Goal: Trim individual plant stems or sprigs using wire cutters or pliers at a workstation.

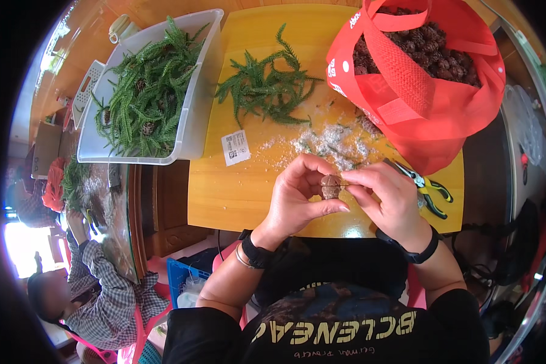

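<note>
Between the thumb and fingers of my left hand (pixel 294 191) is a small brown pine cone (pixel 330 187), held above the table's near edge. My right hand (pixel 387 193) pinches a thin dark wire (pixel 344 185) that runs across the cone's middle; its far end is too fine to follow. Just right of that hand lie pliers (pixel 428 193) with yellow-and-black handles. White flaky bits (pixel 333 145) are scattered on the table beyond my fingers. Farther back lies a loose heap of green artificial fir sprigs (pixel 267 91).
A translucent plastic bin (pixel 185 109) of green sprigs and a few cones stands at the left of the yellow table (pixel 224 197). At the right back is a red bag (pixel 431 130) full of pine cones. A white label (pixel 235 147) lies flat. A person in a checked shirt (pixel 112 303) sits at left.
</note>
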Available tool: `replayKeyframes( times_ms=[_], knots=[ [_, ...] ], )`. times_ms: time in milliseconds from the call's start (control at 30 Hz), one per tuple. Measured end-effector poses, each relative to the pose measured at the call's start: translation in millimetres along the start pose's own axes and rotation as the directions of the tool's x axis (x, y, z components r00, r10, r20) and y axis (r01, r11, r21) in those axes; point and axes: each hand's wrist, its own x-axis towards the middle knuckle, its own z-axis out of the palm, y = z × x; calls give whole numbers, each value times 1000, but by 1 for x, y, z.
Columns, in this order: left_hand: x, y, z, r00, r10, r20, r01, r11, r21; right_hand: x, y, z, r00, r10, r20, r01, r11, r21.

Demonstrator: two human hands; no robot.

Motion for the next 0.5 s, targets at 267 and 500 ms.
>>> replayKeyframes(
  times_ms=[267, 500],
  knots=[
    [0, -2, 2, 1000, 2, 28, -2, 1000, 11, 0, 0, -1, 997, -76, -11, 74, 994, -86],
    [0, 2, 2, 995, -88, 36, 92, 988, -124, -3, 1, 0, 1000, 13, -15, -14, 1000, -7]
  ],
)
